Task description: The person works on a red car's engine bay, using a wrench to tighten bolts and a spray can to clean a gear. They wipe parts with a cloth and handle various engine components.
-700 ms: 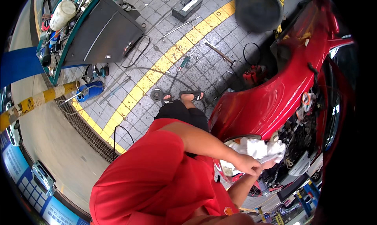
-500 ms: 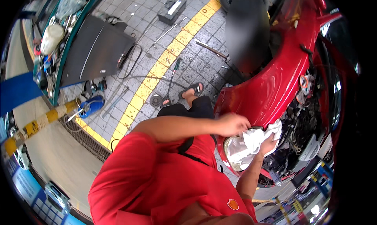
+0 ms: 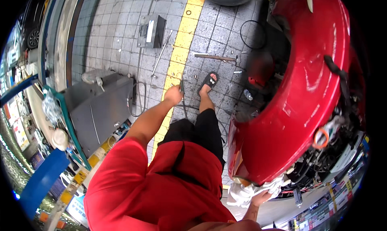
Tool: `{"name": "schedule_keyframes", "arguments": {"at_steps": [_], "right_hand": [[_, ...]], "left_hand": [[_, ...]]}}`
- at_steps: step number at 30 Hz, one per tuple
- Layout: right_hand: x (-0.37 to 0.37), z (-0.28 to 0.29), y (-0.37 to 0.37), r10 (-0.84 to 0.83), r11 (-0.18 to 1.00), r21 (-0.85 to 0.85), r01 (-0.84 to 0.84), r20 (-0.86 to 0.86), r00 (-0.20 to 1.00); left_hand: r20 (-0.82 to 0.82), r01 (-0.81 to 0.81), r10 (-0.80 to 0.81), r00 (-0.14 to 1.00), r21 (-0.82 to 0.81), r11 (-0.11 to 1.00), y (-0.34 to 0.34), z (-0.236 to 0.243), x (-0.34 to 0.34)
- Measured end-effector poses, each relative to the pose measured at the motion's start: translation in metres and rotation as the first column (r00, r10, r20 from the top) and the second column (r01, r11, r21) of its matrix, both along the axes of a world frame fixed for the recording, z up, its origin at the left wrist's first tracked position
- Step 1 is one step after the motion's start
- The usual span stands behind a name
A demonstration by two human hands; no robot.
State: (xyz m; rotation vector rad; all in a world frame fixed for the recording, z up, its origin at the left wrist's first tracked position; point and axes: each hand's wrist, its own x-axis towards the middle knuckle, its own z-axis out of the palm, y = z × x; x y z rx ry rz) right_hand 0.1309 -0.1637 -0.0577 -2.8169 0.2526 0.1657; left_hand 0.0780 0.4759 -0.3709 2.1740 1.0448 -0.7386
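Lower right, the right hand [image 3: 262, 198] clutches one white cloth [image 3: 243, 194], stretched sideways; near centre, the left hand [image 3: 174, 95], grip unclear, is at one hosed tool [image 3: 182, 86], long axis toward frame top

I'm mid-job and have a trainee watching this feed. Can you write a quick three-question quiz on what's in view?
1. Which of the person's hands is on the white cloth?
2. What colour is the car's fender? A) blue B) red C) green
3. True or false: in the picture, the dark boxy battery is to the left of the yellow floor stripe.

Key:
1. The right hand.
2. B.
3. True.
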Motion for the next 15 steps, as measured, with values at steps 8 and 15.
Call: {"name": "schedule_keyframes", "arguments": {"at_steps": [8,15], "right_hand": [[0.024,0.113,0.052,-0.149,0.938,-0.346,0.031,-0.320,0.935],[-0.011,-0.014,0.197,-0.351,0.931,-0.342,0.124,-0.757,0.551]], "left_hand": [[-0.130,0.071,-0.058,0.990,0.094,0.993,0.137,-0.090,0.190],[-0.088,0.089,-0.077,0.993,0.146,0.985,0.229,-0.233,0.266]]}}
